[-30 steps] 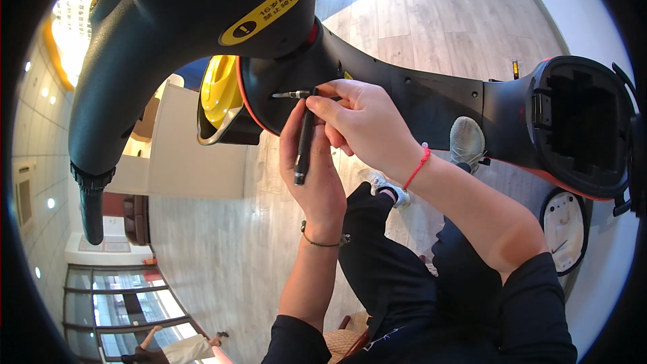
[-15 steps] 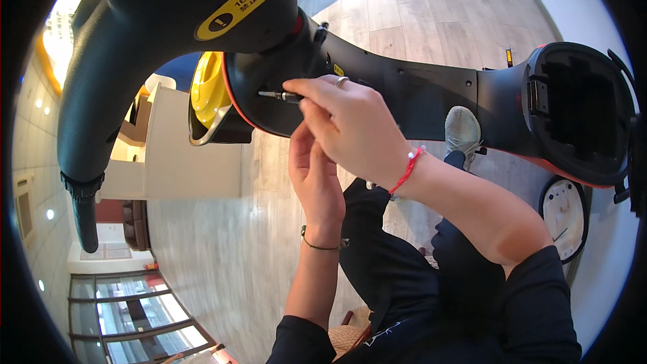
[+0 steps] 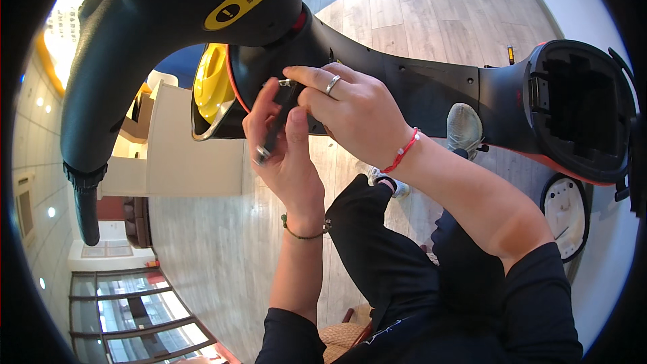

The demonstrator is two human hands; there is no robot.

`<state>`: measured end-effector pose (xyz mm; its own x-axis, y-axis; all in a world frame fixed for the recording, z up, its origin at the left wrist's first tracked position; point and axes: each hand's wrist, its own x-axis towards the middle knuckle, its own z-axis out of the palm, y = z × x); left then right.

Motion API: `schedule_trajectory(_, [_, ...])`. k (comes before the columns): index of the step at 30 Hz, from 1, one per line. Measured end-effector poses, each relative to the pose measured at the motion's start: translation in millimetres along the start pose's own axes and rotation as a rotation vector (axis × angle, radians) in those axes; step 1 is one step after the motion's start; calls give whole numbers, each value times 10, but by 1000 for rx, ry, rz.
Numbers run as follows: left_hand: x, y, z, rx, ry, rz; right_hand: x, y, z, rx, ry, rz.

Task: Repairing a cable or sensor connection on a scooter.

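A slim black screwdriver (image 3: 274, 133) with shiny metal at both ends slants between my hands, partly blurred. My left hand (image 3: 291, 178) is turned palm up, its thumb and fingers curled about the lower part of the tool. Over its upper end, my right hand (image 3: 364, 109), with a silver ring, pinches near the small metal tip; the fingers hide part of the grip. Both hands are just in front of the black body (image 3: 418, 81) of an electric scooter, below its front column. Whether the tool touches the body I cannot tell.
The scooter's handlebar grip (image 3: 94, 114) hangs at the left. Behind the red-edged front panel, a yellow helmet (image 3: 212, 87) lies in a basket. At right is an open seat compartment (image 3: 579, 108); a loose seat-like panel (image 3: 565, 216) leans by the wall. A white counter (image 3: 192, 141) stands beyond.
The tool has swung from pointing left to slanting down into my left hand. My left hand has moved up and left, its palm turned up; my right hand has shifted slightly.
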<state>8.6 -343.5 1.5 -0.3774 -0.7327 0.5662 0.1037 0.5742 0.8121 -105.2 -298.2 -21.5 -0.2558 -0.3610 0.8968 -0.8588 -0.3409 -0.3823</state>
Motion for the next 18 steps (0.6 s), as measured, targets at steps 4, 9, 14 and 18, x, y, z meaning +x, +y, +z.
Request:
schedule_trajectory(4, [-27, -13, 9, -44, 36, -9, -42, 32, 59, 39, 59, 7])
schedule_trajectory(9, [-196, -175, 9, -398, 76, -159, 97, -134, -58, 691, -32, 899])
schedule_trajectory(14, [-263, -156, 107, -539, 56, -266, 106, -102, -72, 947, -163, 1089])
schedule_trajectory(18, [-310, -187, 48, -544, 9, -325, 192, -179, -136, 1118, -164, 1295])
